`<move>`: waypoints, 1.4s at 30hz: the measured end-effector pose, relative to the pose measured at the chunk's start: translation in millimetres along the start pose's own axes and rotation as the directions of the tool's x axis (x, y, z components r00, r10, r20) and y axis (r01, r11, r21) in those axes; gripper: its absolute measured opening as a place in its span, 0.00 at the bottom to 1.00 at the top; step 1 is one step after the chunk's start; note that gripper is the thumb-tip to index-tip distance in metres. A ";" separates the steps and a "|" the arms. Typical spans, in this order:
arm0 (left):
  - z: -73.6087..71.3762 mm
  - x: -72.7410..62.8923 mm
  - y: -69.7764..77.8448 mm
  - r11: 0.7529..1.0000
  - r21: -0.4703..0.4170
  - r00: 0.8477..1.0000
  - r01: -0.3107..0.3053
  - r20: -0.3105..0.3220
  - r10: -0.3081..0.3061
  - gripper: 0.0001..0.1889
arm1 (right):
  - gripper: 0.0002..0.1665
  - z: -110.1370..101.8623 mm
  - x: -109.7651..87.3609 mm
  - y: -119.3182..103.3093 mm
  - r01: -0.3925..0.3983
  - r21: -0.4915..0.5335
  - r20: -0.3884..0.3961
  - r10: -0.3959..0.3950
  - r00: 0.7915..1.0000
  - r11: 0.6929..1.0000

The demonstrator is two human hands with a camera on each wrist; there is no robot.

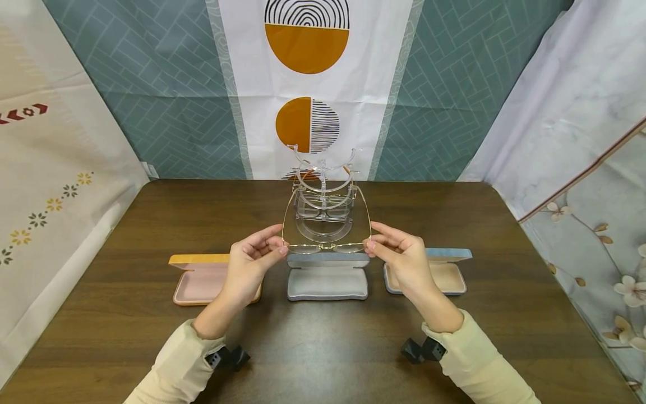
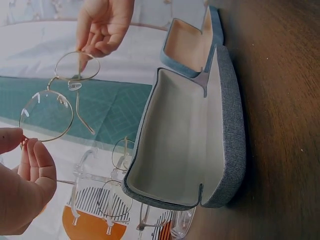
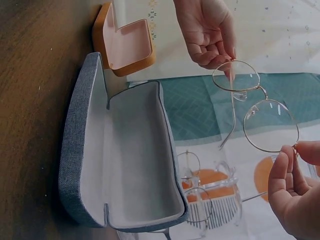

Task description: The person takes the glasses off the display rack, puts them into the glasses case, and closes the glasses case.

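Observation:
A pair of thin gold-rimmed eyeglasses [image 1: 327, 247] is held up over the back of the middle case, temples unfolded and reaching toward the display stand. My left hand [image 1: 254, 255] pinches the left end of the frame between thumb and fingers. At the opposite end, my right hand [image 1: 401, 255] grips the frame near the hinge the same way. Both round lenses [image 2: 46, 116] show in the wrist views. Below the glasses lies a grey-blue fabric case [image 1: 328, 284], lid raised, its pale lining bare.
An opened orange case [image 1: 197, 285] with pink lining sits left, partly behind my left hand. To the right is an opened blue case [image 1: 451, 276] with beige lining. A clear tiered stand [image 1: 323, 234] holding other glasses rises behind, near the patterned cloth backdrop [image 1: 192, 112].

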State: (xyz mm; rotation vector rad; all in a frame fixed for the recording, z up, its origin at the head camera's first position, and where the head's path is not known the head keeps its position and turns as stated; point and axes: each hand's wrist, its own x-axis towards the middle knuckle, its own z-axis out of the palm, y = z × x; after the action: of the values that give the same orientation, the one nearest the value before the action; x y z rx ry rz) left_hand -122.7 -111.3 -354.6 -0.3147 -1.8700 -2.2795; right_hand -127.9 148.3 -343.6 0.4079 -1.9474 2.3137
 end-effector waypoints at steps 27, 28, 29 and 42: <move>-4.4 -8.8 -8.9 0.998 0.058 0.999 0.001 0.038 -0.003 0.21 | 0.23 -2.4 -10.6 8.7 -0.031 -0.055 0.004 0.031 1.000 0.998; -4.4 -8.8 -9.2 0.998 0.055 0.999 -0.001 0.039 -0.002 0.21 | 0.23 -2.5 -10.8 9.0 -0.031 -0.053 0.005 0.031 1.000 0.998; -4.6 -8.9 -9.7 0.999 0.052 0.999 -0.002 0.041 0.000 0.21 | 0.23 -2.5 -10.9 9.3 -0.031 -0.052 0.007 0.031 0.999 0.998; -5.5 -9.5 -11.6 0.998 0.061 0.999 0.003 0.051 -0.006 0.19 | 0.23 -2.9 -10.4 11.2 -0.018 -0.041 0.019 0.019 1.000 0.999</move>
State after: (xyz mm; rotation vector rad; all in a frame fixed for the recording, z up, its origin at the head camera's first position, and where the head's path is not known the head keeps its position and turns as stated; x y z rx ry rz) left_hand -117.0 -114.4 -369.1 -0.3634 -1.9622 -2.2331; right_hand -120.9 150.2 -357.4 0.4119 -2.0123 2.2856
